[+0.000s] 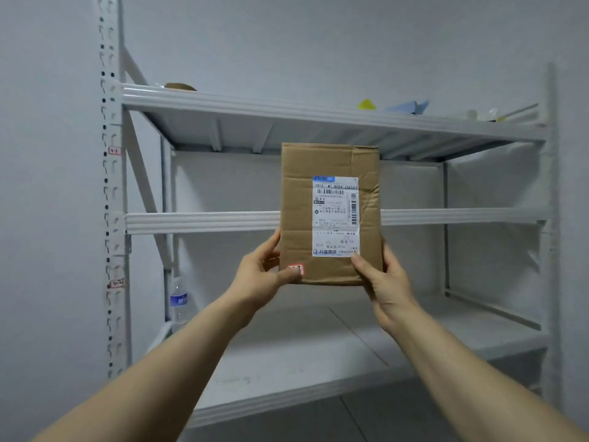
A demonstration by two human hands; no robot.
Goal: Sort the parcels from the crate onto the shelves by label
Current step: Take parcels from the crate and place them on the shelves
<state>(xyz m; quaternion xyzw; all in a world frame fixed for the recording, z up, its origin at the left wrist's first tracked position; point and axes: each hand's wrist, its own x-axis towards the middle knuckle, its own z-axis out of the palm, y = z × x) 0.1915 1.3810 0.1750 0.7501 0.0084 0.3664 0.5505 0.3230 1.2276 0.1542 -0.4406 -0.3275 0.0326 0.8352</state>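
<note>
Obs.: brown cardboard parcel (299, 199) is held upright in the air in front of the white shelving unit, printed face toward the camera. In this view it overlaps the front beam of the middle shelf (197, 221), and it appears to rest on no shelf. The left hand (255, 279) grips the lower left corner, with the thumb laid across a small red-edged sticker (296, 269) and the fingers curled behind, out of sight. The right hand (387, 282) grips the lower right corner. Its thumb presses the front just at the bottom of the white shipping label (336, 215), and its fingers wrap round the side edge. The crate is not in view. Handling, as judged: a flat, thin box carried by its bottom corners at arm's reach is probably light. The board stands above the grip without sagging, so it is fairly stiff. Creases across the face and a dented upper right corner suggest the panels give under pressure, so avoid squeezing mid-panel. The matte cardboard is unlikely to slip. The best hold is on the side edges or corners, where the folded board is strongest, with both labels left bare. The left thumb partly hides the sticker, which cannot be read. Contents are unknown, so the parcel should be set down flat, not dropped. Pink tags on the left upright (114, 150) probably mark shelf levels, but their text is too small to read.
</note>
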